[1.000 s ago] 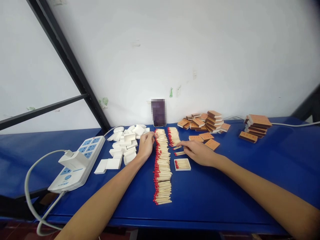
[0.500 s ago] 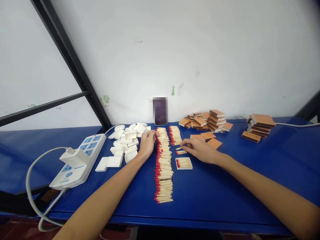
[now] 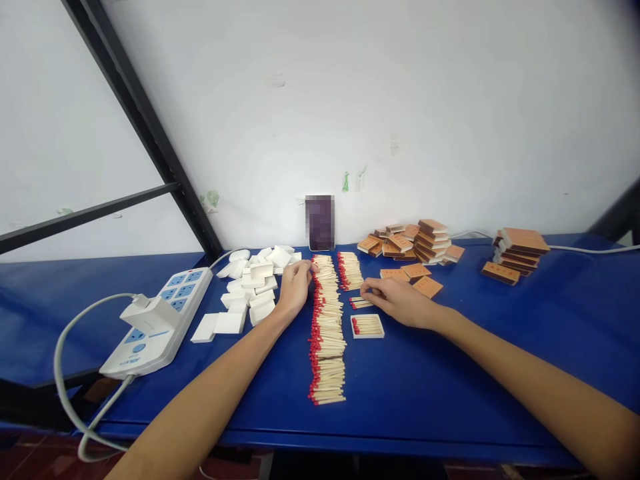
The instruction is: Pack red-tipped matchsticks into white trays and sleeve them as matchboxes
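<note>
My left hand (image 3: pixel 296 287) rests at the upper left side of a long row of red-headed matches (image 3: pixel 329 347). Its fingers are curled in, with the tips at the match heads; whether they pinch one is hidden. My right hand (image 3: pixel 395 300) has its thumb and fingers closed at the tail ends of a small group of matches (image 3: pixel 358 303) on the table. Just below lies a white matchbox tray (image 3: pixel 367 336) with several matches in it, heads to the left. A shorter row of matches (image 3: pixel 351 271) lies above the small group.
White empty trays (image 3: pixel 240 300) are heaped left of the matches. Orange matchboxes (image 3: pixel 433 243) pile up at the back right, with another stack (image 3: pixel 523 250) farther right. A power strip (image 3: pixel 160 327) with cables lies left. A phone-like device (image 3: pixel 321 227) leans against the wall.
My right fingers have lowered slightly; the match that was tilted apart at their tips now lies close against the small group. The left hand has barely moved.
</note>
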Available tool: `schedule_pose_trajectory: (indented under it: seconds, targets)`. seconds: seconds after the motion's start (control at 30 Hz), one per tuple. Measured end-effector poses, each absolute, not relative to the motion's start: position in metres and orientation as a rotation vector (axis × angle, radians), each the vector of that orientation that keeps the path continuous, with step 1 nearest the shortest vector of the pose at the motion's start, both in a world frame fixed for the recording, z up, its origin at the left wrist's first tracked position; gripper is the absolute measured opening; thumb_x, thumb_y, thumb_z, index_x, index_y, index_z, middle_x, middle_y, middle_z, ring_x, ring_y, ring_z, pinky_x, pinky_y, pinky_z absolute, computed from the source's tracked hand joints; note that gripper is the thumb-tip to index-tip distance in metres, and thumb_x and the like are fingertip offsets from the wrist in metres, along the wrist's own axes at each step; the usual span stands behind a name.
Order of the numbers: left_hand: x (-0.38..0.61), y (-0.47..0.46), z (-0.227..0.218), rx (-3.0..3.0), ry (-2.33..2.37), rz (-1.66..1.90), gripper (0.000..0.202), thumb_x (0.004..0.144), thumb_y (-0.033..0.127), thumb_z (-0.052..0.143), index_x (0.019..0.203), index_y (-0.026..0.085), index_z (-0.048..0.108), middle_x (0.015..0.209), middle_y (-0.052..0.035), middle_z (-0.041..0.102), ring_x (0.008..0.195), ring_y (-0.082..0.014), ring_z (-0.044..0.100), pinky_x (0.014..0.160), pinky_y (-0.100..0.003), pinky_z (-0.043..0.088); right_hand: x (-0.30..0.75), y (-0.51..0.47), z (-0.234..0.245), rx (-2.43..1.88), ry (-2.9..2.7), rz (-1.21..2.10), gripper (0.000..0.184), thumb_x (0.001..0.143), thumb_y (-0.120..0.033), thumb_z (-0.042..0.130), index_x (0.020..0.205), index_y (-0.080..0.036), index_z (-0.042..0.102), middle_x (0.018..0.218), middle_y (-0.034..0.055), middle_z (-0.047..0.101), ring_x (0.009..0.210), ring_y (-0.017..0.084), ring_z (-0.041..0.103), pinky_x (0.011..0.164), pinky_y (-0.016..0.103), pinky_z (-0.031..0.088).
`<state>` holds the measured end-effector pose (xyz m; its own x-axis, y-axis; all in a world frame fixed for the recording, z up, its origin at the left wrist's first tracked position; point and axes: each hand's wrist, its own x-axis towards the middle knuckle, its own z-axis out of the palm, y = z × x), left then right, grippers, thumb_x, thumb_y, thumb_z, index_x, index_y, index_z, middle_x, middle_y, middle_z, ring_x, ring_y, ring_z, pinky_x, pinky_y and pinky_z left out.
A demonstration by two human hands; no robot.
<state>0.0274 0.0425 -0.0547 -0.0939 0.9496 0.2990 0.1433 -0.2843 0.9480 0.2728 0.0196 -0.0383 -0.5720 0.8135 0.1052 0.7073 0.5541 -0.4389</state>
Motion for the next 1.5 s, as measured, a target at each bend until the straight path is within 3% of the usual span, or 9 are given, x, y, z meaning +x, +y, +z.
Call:
schedule_pose_trajectory:
  seconds: [0.17,0.3,0.53,0.7,0.9,1.5]
  targets:
    - [0.0283,0.0412,-0.0537,1.465,1.237,1.451,0.029,0.084,0.033,0.044,0.067,0.016,0.059,0.045,0.0054,0.033,0.045,-0.0093,0.030,0.047,-0.025,0.021,0.2721,0.0192,-0.0396,-1.215,-2.509,0.497,0.032,0.098,-0.037,0.039,0.112,-0.025,0.065,0.095,0.0047,0.072,0.084,0.021,0.062,0.070,0.029,0.042]
    - [0.0282,0.0410,-0.0538,1.473,1.252,1.459,0.030,0.084,0.033,0.043,0.066,0.015,0.060,0.046,0.0050,0.035,0.045,-0.0094,0.031,0.048,-0.025,0.023,0.2714,0.0179,-0.0376,-1.189,-2.527,0.508,0.032,0.097,-0.037,0.039,0.108,-0.026,0.068,0.103,0.0038,0.072,0.091,0.022,0.063,0.074,0.031,0.044]
    - [0.0284,0.0412,-0.0542,1.480,1.232,1.452,0.030,0.084,0.033,0.044,0.066,0.016,0.060,0.045,0.0053,0.033,0.044,-0.0094,0.031,0.047,-0.024,0.021,0.2703,0.0147,-0.0332,-1.177,-2.531,0.518,0.032,0.097,-0.040,0.041,0.100,-0.024,0.069,0.085,0.0030,0.071,0.075,0.019,0.060,0.064,0.028,0.039]
    - [0.0288,0.0411,-0.0536,1.460,1.237,1.452,0.029,0.083,0.033,0.044,0.066,0.015,0.060,0.045,0.0053,0.033,0.045,-0.0092,0.030,0.047,-0.025,0.021,0.2704,0.0171,-0.0374,-1.224,-2.523,0.512,0.032,0.095,-0.047,0.045,0.101,-0.025,0.067,0.063,-0.0017,0.060,0.059,0.015,0.052,0.055,0.026,0.030]
    - [0.0287,0.0412,-0.0537,1.463,1.246,1.450,0.029,0.083,0.033,0.044,0.066,0.016,0.060,0.046,0.0051,0.034,0.045,-0.0091,0.031,0.048,-0.024,0.022,0.2706,0.0172,-0.0382,-1.226,-2.509,0.526,0.035,0.094,-0.051,0.046,0.101,-0.024,0.067,0.063,-0.0014,0.058,0.058,0.014,0.051,0.052,0.026,0.028]
    - [0.0294,0.0405,-0.0532,1.455,1.252,1.451,0.030,0.083,0.033,0.044,0.065,0.015,0.060,0.046,0.0046,0.034,0.046,-0.0095,0.032,0.048,-0.025,0.022,0.2668,0.0158,-0.0371,-1.321,-2.456,0.497,0.029,0.096,-0.040,0.042,0.096,-0.024,0.066,0.071,0.0004,0.064,0.067,0.017,0.054,0.056,0.026,0.029]
